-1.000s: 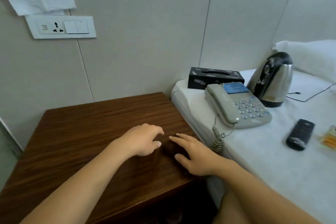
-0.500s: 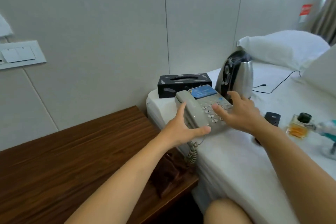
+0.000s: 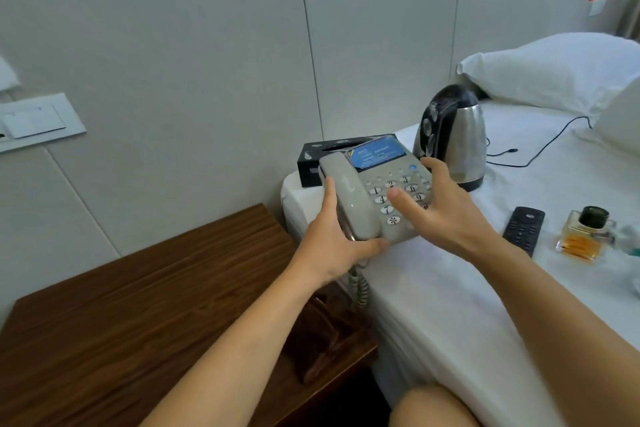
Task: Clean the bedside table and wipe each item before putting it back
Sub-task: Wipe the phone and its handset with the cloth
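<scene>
Bed (image 3: pixel 450 274) stood right of table (image 3: pixel 138 305). Kettle (image 3: pixel 453 139) and tissue box (image 3: pixel 308 163) sat near bed's far left corner. Telephone (image 3: pixel 377 191) was held over bed's left edge, long axis running near-to-far, display end pointing toward wall, tilted up. Left hand (image 3: pixel 332 246) gripped handset side. Right hand (image 3: pixel 446 204) clasped keypad side, fingers spread wide. Brown cloth (image 3: pixel 322 340) lay at table's near right corner. Remote (image 3: pixel 523 229), perfume bottle (image 3: pixel 585 232) lay farther right on bed.

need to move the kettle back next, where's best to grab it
Take the kettle by its black handle, which runs down the side facing the phone. Come from that near side, since the steel body is wide and smooth for fingers.
</scene>
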